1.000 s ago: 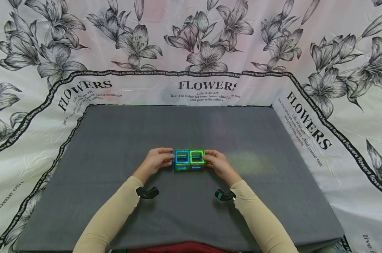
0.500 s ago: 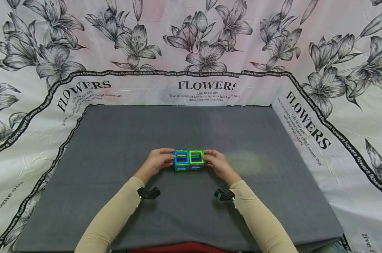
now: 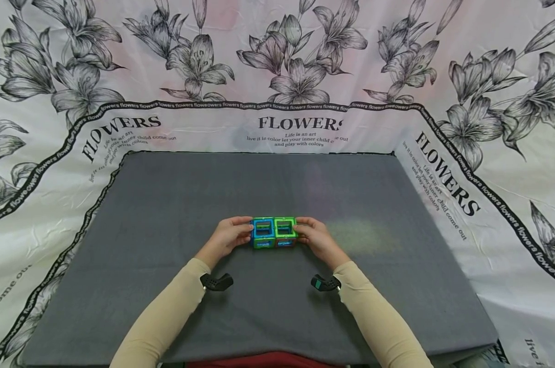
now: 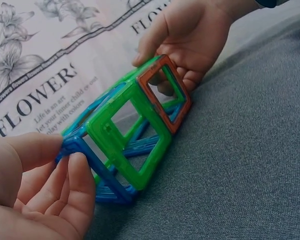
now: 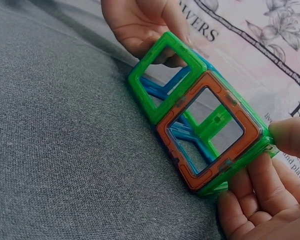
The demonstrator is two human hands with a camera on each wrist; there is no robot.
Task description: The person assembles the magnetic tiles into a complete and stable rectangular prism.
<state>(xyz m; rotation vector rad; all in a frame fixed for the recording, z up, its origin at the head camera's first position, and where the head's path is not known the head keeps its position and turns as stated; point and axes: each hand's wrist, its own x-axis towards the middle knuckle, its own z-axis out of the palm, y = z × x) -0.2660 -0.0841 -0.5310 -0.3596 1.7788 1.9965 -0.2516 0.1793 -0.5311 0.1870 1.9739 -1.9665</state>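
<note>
A hollow two-cube block of magnetic tiles (image 3: 275, 240) rests on the grey cloth, its open square frames joined edge to edge. Seen from above, its top is a blue frame at left and a lime green one at right. Along the near side run a green tile (image 4: 107, 107) and an orange tile (image 5: 232, 105). My left hand (image 3: 227, 235) pinches the blue tile (image 4: 109, 175) on the left end, thumb above and fingertips below its top corner. At the opposite end my right hand (image 3: 319, 238) grips the green end tile (image 5: 245, 167) between thumb and fingers.
The grey cloth-covered table (image 3: 277, 306) spreads around the block. Behind it and at both sides hangs a white sheet (image 3: 204, 133) printed with flowers and lettering. Black wrist devices (image 3: 216, 281) sit over the cloth below each hand.
One second ago a narrow gap lay between the blue tile in the left hand and the block. That tile moved right and now sits flush on the left end. The right hand stayed put.
</note>
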